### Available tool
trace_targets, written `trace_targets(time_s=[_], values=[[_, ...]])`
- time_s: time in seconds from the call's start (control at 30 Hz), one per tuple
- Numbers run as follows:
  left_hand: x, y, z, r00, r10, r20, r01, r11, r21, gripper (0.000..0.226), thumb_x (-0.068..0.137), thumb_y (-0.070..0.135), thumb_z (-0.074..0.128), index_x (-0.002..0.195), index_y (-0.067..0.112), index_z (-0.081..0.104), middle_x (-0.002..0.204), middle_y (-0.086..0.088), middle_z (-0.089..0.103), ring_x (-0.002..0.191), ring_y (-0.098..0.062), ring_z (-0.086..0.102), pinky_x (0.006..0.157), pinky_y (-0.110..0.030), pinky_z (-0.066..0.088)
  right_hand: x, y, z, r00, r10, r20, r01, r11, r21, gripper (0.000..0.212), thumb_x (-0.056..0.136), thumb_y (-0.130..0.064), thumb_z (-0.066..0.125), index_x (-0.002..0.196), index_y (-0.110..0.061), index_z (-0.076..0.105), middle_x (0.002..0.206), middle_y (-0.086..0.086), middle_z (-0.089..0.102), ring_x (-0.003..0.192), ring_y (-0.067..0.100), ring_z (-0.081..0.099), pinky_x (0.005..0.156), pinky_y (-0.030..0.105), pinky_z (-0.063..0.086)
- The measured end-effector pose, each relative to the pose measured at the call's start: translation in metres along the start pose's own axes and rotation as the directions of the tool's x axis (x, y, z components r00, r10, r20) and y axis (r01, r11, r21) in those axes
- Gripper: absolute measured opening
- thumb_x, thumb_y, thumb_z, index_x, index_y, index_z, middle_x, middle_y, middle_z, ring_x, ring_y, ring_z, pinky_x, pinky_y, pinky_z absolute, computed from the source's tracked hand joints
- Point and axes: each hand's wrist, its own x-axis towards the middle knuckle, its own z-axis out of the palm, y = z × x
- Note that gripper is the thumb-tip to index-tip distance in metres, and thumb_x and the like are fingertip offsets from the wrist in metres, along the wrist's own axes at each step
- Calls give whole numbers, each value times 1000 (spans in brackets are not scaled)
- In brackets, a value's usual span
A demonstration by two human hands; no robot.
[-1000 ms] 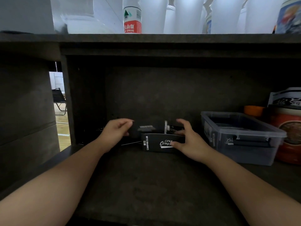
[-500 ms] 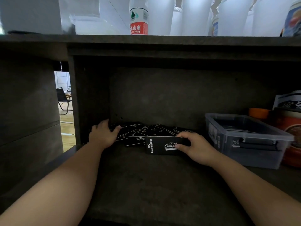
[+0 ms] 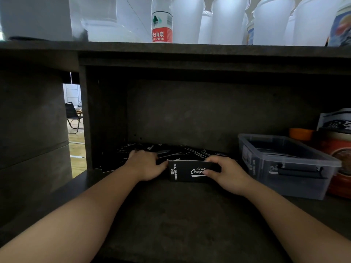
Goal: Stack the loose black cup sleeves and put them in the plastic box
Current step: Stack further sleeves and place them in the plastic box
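A flat stack of black card cup sleeves printed "CAMPING CLUB" [image 3: 190, 171] is pinched at its right end by the right hand [image 3: 226, 172], thumb in front and fingers curled over the top edge, as half a second ago. The left hand [image 3: 146, 166], then spread further left, has been brought to the stack's left edge, fingers curled among the loose black sleeves scattered behind [image 3: 178, 151]; whether one is gripped cannot be told. The clear plastic box [image 3: 288, 166] stands just right on the dark shelf [image 3: 171, 221].

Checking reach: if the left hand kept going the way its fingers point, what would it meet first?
Probably the loose black cardboard cup sleeves spread under the left hand, then the shelf's dark back wall; depth is unclear.
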Motion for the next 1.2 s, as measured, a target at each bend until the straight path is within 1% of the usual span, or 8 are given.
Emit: trace_targets(time_s=[0.17,0.23,0.4,0.57,0.67,0.93,1.07,1.2], values=[[-1,13,1,974,15,-228,-76,963,-258,30,96,41,47,116,26,63,111,-4,68,106,-24,61,89,-35,49,0,2,-1,1000,18,1,-18,1000,-2,9,89,-22,67,97,-27,67,97,-12,67,94,0,61,87,23,48],[5,7,6,965,-61,-257,-16,958,-287,40,95,40,53,130,22,53,128,-7,58,119,-25,51,99,-35,42,1,1,-1,1000,16,2,-16,1000,-4,8,89,-22,68,95,-28,67,96,-12,67,94,0,60,85,23,47],[2,-8,9,992,-123,18,124,974,-187,73,81,70,53,142,30,42,150,-1,35,137,-29,26,109,-42,28,1,0,-3,1000,31,6,-31,1000,-1,10,90,-22,67,96,-31,66,99,-13,66,96,0,59,80,17,44],[5,-18,8,976,-184,-115,120,899,-421,78,60,60,81,125,26,51,129,-1,51,123,-24,40,100,-38,39,1,1,-4,999,25,-27,-26,999,-26,10,89,-21,68,94,-29,65,100,-11,64,97,2,58,82,19,44],[4,-20,6,968,-178,-175,14,740,-672,74,57,31,92,113,24,46,108,2,57,103,-17,55,76,-25,45,1,0,-5,998,23,-51,-26,998,-57,19,86,-21,70,97,-33,59,106,-9,58,100,1,54,86,21,42],[-2,-4,-2,971,48,-233,-227,488,-843,23,92,7,61,97,27,53,96,-1,70,90,-14,67,71,-27,53,-2,-3,-2,996,10,-92,-12,1000,-17,85,83,-18,74,142,-50,22,126,-11,40,114,6,46,97,23,38],[-6,9,-3,967,232,-105,-198,428,-882,16,100,9,48,107,21,56,98,-10,72,82,-15,65,63,-23,51,-2,-6,-1,997,-13,-75,10,999,-40,87,84,-16,73,143,-50,19,133,-11,39,118,7,45,103,27,39],[-4,12,-1,984,111,-140,-170,344,-923,30,95,3,56,111,28,51,95,-7,72,82,-18,67,63,-23,52,-2,-6,-3,998,7,-59,-11,998,-63,82,84,-17,73,143,-49,25,129,-8,44,116,7,44,104,26,38]])
